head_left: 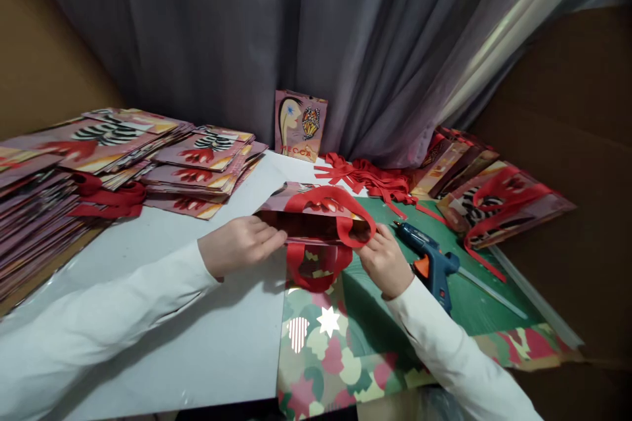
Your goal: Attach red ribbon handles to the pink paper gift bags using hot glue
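A printed paper gift bag (316, 209) is held between my two hands, its mouth spread and turned toward me. My left hand (243, 247) pinches the bag's left side edge, and my right hand (386, 260) grips the right side edge. Two red ribbon handles are on the bag: one loops over the upper side and across the opening, while the other handle (320, 281) hangs below the near side. Close to my right hand lies a blue hot glue gun (430, 260) with an orange trigger and a glue stick in its back. The bag's inside is dark.
Flat printed bags (197, 168) are stacked at left, with red ribbons (108, 197) on them. One bag (300, 125) stands against the grey curtain (222, 33). Loose red ribbons (365, 174) lie behind, and handled bags (503, 200) lean against cardboard (567, 118) at right. A green mat (474, 302) lies underneath.
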Available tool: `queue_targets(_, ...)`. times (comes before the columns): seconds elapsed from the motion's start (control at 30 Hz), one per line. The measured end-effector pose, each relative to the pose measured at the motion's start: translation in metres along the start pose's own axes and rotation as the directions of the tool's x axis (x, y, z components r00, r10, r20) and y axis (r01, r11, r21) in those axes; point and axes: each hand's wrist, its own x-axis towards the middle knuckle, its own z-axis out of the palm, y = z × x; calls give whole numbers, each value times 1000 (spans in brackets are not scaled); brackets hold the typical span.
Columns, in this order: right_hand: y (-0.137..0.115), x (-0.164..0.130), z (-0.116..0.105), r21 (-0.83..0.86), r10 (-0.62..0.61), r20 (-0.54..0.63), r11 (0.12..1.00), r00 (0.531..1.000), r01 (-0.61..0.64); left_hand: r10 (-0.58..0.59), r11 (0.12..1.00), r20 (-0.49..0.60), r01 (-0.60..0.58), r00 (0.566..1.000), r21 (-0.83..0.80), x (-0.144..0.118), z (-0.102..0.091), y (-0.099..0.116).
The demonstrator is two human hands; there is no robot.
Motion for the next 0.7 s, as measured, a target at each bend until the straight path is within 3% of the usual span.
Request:
queue_targets(0.07,0,-1,2,-4,-2,-65,1000,998,1,84,996,-95,-80,992,43,0,1,-2)
queue_targets(0.13,0,-1,2,4,18,-60,1000,998,-18,81,996,-136,-75,987,43,2,0,-4)
queue_targets(0.27,-3,4,-4,109,95,51,989,994,-100,19,999,-51,-17,999,48,12,-13,-5)
queue_targets(0.5,1,4,-17,315,126,144,935,982,-166,-89,993,90,80,992,91,23,-26,0)
queue_targets(0.7,2,4,-27,361,164,132,910,978,-202,-115,993,119,114,986,14,25,-26,4)
